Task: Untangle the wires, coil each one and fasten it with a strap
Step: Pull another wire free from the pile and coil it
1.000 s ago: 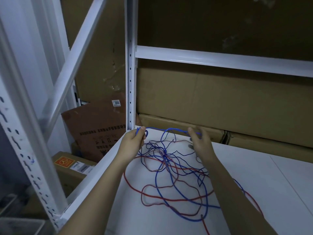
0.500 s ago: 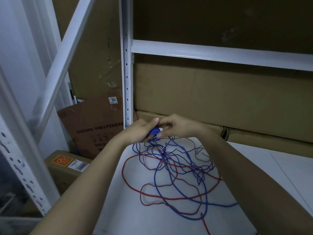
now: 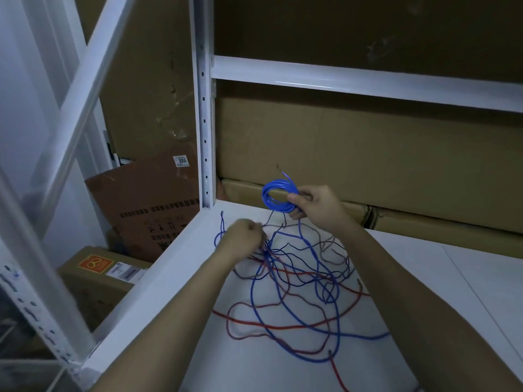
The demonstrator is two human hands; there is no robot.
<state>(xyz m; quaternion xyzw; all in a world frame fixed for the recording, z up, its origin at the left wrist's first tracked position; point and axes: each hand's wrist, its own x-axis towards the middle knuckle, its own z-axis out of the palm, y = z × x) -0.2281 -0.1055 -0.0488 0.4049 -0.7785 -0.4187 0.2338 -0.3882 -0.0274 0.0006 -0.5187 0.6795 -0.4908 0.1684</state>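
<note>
A tangle of blue, red and dull brownish wires point(image 3: 294, 295) lies spread on the white shelf point(image 3: 441, 292). My right hand point(image 3: 317, 207) holds a small coil of blue wire point(image 3: 278, 195) above the shelf's back left part, its free end sticking up. From the coil a blue strand runs down into the tangle. My left hand point(image 3: 243, 239) is lower and to the left, its fingers curled and pinching strands at the tangle's upper left edge. No strap is visible.
A white perforated upright point(image 3: 205, 108) stands at the shelf's back left corner, with a crossbeam point(image 3: 368, 80) above. Large cardboard boxes point(image 3: 353, 154) line the back. More boxes point(image 3: 96, 275) sit on the floor to the left, beyond the shelf's edge.
My hands, together at the blue wire half a second ago, have parted. The right hand rose to the right with a formed blue coil. The left dropped to the tangle.
</note>
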